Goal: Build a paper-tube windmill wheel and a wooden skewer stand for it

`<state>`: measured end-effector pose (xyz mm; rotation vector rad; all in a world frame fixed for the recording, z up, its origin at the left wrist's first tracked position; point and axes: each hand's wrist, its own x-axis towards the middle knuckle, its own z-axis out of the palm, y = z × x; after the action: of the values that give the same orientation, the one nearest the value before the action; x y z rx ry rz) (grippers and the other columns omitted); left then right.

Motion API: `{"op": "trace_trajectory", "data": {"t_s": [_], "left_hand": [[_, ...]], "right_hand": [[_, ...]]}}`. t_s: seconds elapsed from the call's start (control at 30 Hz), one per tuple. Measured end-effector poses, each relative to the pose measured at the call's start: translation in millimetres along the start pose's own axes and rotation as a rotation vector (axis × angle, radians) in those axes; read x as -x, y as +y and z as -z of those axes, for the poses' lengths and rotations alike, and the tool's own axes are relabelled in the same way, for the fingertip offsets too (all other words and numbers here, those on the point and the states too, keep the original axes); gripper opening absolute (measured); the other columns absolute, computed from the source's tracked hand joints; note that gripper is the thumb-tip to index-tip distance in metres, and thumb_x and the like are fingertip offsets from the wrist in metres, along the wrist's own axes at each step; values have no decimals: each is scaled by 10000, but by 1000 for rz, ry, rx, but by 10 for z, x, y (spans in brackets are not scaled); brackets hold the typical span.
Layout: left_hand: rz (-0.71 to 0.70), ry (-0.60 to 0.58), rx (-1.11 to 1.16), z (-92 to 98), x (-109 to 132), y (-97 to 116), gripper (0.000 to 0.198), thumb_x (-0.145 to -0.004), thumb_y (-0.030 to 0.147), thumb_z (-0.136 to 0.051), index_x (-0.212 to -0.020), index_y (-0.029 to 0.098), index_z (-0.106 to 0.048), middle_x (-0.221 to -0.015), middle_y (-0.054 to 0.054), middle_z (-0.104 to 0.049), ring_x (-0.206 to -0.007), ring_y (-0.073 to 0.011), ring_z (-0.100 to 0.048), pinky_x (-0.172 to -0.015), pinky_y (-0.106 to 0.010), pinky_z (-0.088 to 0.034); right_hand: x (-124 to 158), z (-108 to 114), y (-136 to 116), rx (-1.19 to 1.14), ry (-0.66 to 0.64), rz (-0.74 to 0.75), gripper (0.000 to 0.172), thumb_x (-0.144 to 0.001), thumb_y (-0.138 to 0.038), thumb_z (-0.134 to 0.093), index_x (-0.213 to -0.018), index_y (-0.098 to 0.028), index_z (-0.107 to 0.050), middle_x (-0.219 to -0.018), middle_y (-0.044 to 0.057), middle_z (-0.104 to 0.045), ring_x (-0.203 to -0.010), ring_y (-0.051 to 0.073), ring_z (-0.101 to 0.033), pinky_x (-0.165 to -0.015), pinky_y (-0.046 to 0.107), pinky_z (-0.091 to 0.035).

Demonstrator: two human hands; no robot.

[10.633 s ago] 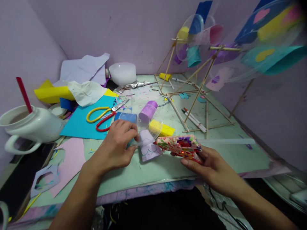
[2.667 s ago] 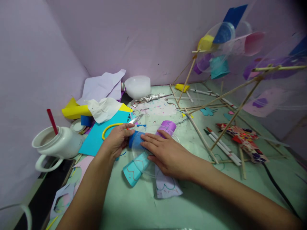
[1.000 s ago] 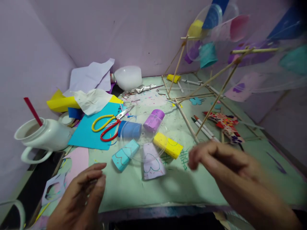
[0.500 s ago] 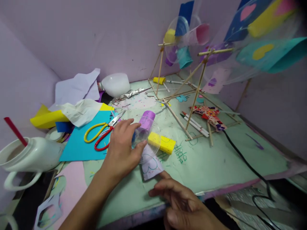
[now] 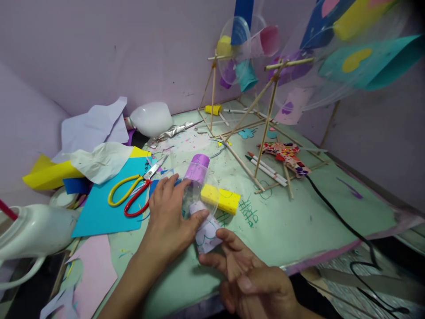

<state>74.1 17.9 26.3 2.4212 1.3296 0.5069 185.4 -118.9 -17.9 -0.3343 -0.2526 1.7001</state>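
Note:
On the table lies a clear plastic disc (image 5: 212, 177) with coloured paper tubes round it: a purple tube (image 5: 198, 166), a yellow tube (image 5: 222, 199) and a pale lilac tube (image 5: 207, 235) with a green outline drawn on it. My left hand (image 5: 172, 212) curls over the disc's left side, thumb on the lilac tube, and hides part of the wheel, including a blue piece (image 5: 154, 187). From below, my right hand (image 5: 249, 274) takes the lilac tube's near end between its fingers.
Scissors (image 5: 146, 181) lie on blue paper (image 5: 99, 208) at left, near a white jug (image 5: 40, 226). Stick stands (image 5: 265, 133) carrying similar wheels rise at right. A flowery-patterned glue gun (image 5: 287, 159) trails a black cord (image 5: 335, 212). Markers (image 5: 265, 168) lie beside it.
My right hand has moved up and left, and its fingers have closed on the lilac tube's end. That tube looks rounder now. My left hand stays on the wheel. The view has shifted slightly.

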Motion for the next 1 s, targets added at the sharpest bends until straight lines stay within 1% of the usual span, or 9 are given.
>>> {"op": "trace_trajectory", "data": {"t_s": [0.13, 0.23, 0.53, 0.7, 0.8, 0.83, 0.9, 0.93, 1.0], "left_hand": [[14, -23, -87, 3, 6, 24, 594, -690, 415, -619, -1224, 176, -521, -1395, -137, -399, -1316, -343, -286, -1066, -527, -228], [21, -28, -136, -7, 8, 30, 605, -693, 419, -604, -1240, 179, -508, -1397, -128, -397, -1306, -335, -303, -1057, -526, -254], [30, -17, -168, -10, -5, 11, 611, -680, 403, -618, -1239, 180, -514, -1396, -117, -409, -1293, -333, -324, -1049, -528, -279], [22, -11, -172, -16, -13, 26, 609, -679, 406, -623, -1234, 180, -518, -1386, -117, -422, -1285, -328, -338, -1050, -523, -284], [11, 0, -173, -25, -11, 9, 615, -674, 412, -630, -1232, 180, -515, -1388, -120, -418, -1289, -331, -335, -1054, -529, -277], [3, 2, -171, -27, -9, -4, 617, -675, 413, -630, -1233, 178, -512, -1388, -124, -418, -1289, -334, -335, -1054, -534, -275], [-23, 2, -157, -24, -4, -35, 600, -695, 416, -613, -1236, 179, -508, -1387, -129, -419, -1286, -339, -340, -1045, -549, -279], [-40, 4, -144, -17, -1, -51, 573, -717, 417, -593, -1233, 179, -511, -1380, -132, -426, -1281, -339, -348, -1036, -554, -288], [-79, 25, -109, 8, 1, -74, 509, -768, 408, -542, -1220, 174, -520, -1354, -138, -453, -1265, -332, -372, -1020, -556, -309]], "right_hand": [[-22, -9, 13, -143, -38, 1, 521, -578, -22, -560, -1051, -236, -520, -966, -6, -647, -981, 158, -634, -523, 131, -508], [-23, -7, 15, -183, -29, 14, 476, -587, -10, -562, -1018, -210, -534, -965, -15, -633, -957, 158, -645, -546, 150, -533], [-35, 29, -7, -194, -9, -2, 418, -589, -42, -569, -984, -180, -547, -895, -13, -631, -778, 122, -679, -521, 141, -519], [-53, 23, -14, -175, 32, -15, 440, -559, -58, -573, -979, -184, -538, -910, -10, -631, -735, 114, -679, -501, 140, -499], [-2, 1, -51, -47, 97, -76, 440, -587, -108, -618, -1004, -206, -516, -904, -8, -631, -736, 138, -681, -469, 152, -478], [30, -11, -82, 43, 124, -114, 413, -613, -134, -637, -999, -209, -511, -878, -2, -636, -709, 139, -675, -462, 157, -467], [105, -36, -182, 267, 224, -163, 290, -674, -185, -654, -929, -203, -518, -864, 13, -643, -619, 111, -638, -465, 166, -444], [139, -47, -251, 374, 302, -145, 223, -694, -200, -659, -869, -197, -520, -876, 15, -640, -573, 82, -601, -471, 166, -430], [176, -61, -410, 529, 498, -18, 184, -699, -211, -676, -765, -184, -506, -921, -4, -616, -526, 30, -518, -485, 158, -409]]}}
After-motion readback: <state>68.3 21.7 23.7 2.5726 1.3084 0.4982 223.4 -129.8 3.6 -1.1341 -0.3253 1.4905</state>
